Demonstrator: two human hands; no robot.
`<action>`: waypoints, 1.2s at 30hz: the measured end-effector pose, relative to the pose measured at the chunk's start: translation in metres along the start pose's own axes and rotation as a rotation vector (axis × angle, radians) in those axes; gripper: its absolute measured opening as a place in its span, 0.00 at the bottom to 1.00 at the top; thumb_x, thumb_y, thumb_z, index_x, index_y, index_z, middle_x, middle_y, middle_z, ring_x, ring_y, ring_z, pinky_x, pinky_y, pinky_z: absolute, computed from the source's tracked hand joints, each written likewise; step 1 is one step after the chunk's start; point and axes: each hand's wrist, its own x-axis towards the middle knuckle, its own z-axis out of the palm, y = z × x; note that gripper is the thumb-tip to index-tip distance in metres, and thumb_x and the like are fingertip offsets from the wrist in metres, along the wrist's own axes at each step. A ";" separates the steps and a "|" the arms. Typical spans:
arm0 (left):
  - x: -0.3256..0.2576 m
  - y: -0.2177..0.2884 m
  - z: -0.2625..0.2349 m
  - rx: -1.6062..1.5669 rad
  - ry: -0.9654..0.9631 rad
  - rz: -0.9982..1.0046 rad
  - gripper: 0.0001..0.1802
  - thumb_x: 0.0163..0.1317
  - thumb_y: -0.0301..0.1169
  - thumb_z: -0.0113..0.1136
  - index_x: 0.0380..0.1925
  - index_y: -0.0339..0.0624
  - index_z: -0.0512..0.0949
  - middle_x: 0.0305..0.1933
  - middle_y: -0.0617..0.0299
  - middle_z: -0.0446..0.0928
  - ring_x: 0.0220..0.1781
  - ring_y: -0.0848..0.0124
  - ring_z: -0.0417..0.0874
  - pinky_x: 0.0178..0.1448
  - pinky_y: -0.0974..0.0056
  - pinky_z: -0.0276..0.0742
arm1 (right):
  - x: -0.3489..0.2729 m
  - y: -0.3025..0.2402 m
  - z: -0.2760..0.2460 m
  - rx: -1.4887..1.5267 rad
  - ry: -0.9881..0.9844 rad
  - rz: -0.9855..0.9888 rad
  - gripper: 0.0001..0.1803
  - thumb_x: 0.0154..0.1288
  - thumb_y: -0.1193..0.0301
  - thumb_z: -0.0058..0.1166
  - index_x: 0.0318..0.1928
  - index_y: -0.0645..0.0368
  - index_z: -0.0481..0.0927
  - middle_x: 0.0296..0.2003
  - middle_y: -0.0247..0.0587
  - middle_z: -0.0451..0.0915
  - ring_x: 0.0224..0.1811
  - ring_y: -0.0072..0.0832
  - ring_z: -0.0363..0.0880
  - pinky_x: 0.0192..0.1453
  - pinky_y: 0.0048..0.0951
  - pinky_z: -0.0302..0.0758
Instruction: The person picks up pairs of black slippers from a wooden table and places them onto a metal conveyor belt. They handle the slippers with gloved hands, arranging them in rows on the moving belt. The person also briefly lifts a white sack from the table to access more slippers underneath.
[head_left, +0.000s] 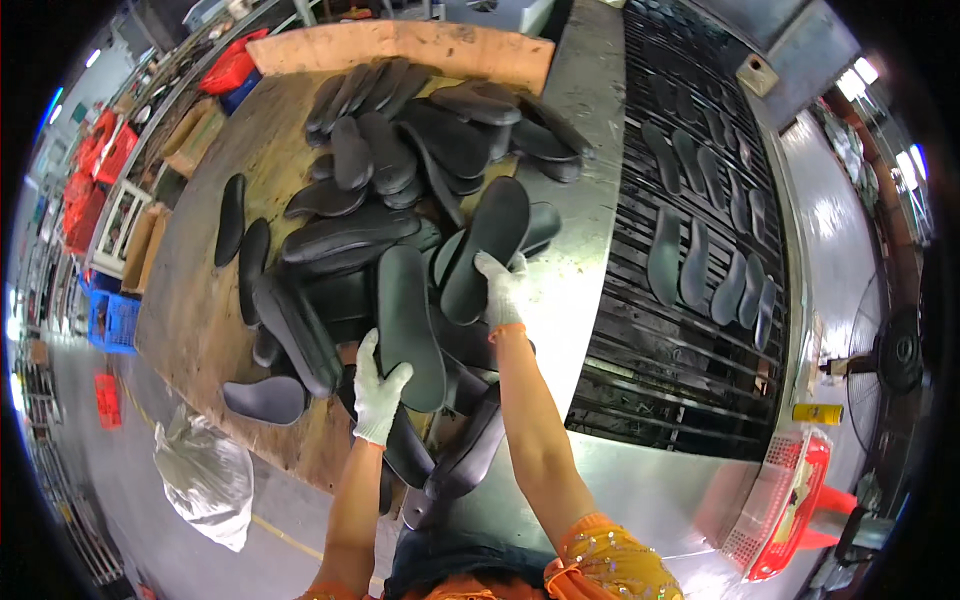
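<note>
My left hand point(379, 390), in a white knit glove, grips the lower part of a black shoe insole point(408, 320) that stands tilted over the pile. A second black insole point(492, 235) is pinched by my gloved right hand point(503, 288) at its right edge. Both insoles are held apart from each other, side by side. Around and beneath them lies a heap of dark insoles point(345, 240), many stacked or nested in one another, on a worn wooden table point(180, 300). A loose insole point(265, 400) lies left of my left hand.
To the right runs a slatted conveyor point(640, 370) carrying several insoles point(664, 255) in rows. A metal ledge point(590, 200) borders it. A wooden board point(400, 45) edges the table's far side. Red baskets point(780, 510) stand lower right; a white sack point(205, 480) sits on the floor at left.
</note>
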 end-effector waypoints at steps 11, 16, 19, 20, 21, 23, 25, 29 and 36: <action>-0.036 0.011 0.001 -0.548 -0.270 -0.233 0.36 0.61 0.19 0.53 0.72 0.33 0.61 0.67 0.53 0.72 0.65 0.61 0.75 0.71 0.58 0.71 | -0.077 -0.110 -0.130 -0.290 -0.356 0.079 0.24 0.50 0.81 0.67 0.52 0.64 0.83 0.36 0.34 0.85 0.35 0.21 0.80 0.43 0.26 0.79; -0.076 0.030 0.071 -0.398 -0.502 -0.347 0.36 0.60 0.22 0.56 0.70 0.28 0.62 0.64 0.50 0.74 0.65 0.61 0.75 0.70 0.59 0.70 | -0.136 -0.131 -0.207 -0.386 -0.514 0.131 0.27 0.48 0.78 0.70 0.53 0.65 0.81 0.40 0.36 0.84 0.41 0.21 0.80 0.49 0.26 0.78; -0.094 0.021 0.118 -0.409 -0.598 -0.387 0.26 0.60 0.20 0.57 0.60 0.27 0.70 0.56 0.52 0.79 0.56 0.63 0.81 0.64 0.60 0.76 | -0.151 -0.142 -0.265 -0.527 -0.421 0.048 0.28 0.48 0.77 0.70 0.53 0.66 0.80 0.40 0.35 0.83 0.43 0.24 0.79 0.51 0.28 0.78; -0.100 0.022 0.136 -0.376 -0.641 -0.385 0.25 0.60 0.20 0.57 0.59 0.27 0.71 0.56 0.53 0.79 0.55 0.64 0.82 0.63 0.60 0.77 | -0.153 -0.149 -0.286 -0.519 -0.369 0.014 0.26 0.48 0.77 0.69 0.52 0.65 0.80 0.38 0.35 0.83 0.41 0.23 0.79 0.49 0.27 0.78; -0.108 0.025 0.155 -0.394 -0.659 -0.399 0.25 0.60 0.21 0.60 0.59 0.26 0.71 0.55 0.53 0.79 0.55 0.64 0.81 0.63 0.60 0.77 | -0.153 -0.157 -0.309 -0.456 -0.374 0.011 0.26 0.48 0.78 0.69 0.52 0.65 0.81 0.37 0.35 0.83 0.39 0.22 0.79 0.47 0.27 0.78; -0.118 0.025 0.203 -0.388 -0.734 -0.409 0.26 0.60 0.24 0.64 0.58 0.26 0.71 0.55 0.52 0.79 0.55 0.64 0.81 0.63 0.61 0.77 | -0.146 -0.177 -0.358 -0.500 -0.315 0.045 0.28 0.49 0.79 0.69 0.54 0.65 0.80 0.38 0.35 0.84 0.39 0.21 0.80 0.48 0.26 0.79; -0.123 0.003 0.246 -0.399 -0.757 -0.437 0.26 0.58 0.25 0.67 0.56 0.26 0.72 0.53 0.54 0.80 0.53 0.65 0.81 0.61 0.61 0.77 | -0.136 -0.202 -0.399 -0.465 -0.272 0.066 0.29 0.48 0.79 0.68 0.55 0.66 0.79 0.41 0.35 0.84 0.41 0.21 0.80 0.50 0.27 0.79; -0.127 -0.017 0.340 -0.311 -0.735 -0.434 0.21 0.59 0.22 0.63 0.53 0.29 0.73 0.49 0.54 0.80 0.49 0.65 0.81 0.58 0.61 0.78 | -0.104 -0.247 -0.469 -0.540 -0.194 0.071 0.29 0.46 0.78 0.67 0.54 0.66 0.80 0.42 0.35 0.83 0.44 0.24 0.79 0.55 0.28 0.77; -0.141 -0.047 0.442 -0.406 -0.608 -0.461 0.15 0.65 0.20 0.55 0.52 0.31 0.74 0.48 0.54 0.81 0.48 0.65 0.83 0.58 0.59 0.79 | -0.054 -0.271 -0.565 -0.639 -0.132 0.086 0.26 0.47 0.75 0.66 0.51 0.65 0.81 0.40 0.39 0.84 0.43 0.26 0.80 0.52 0.30 0.76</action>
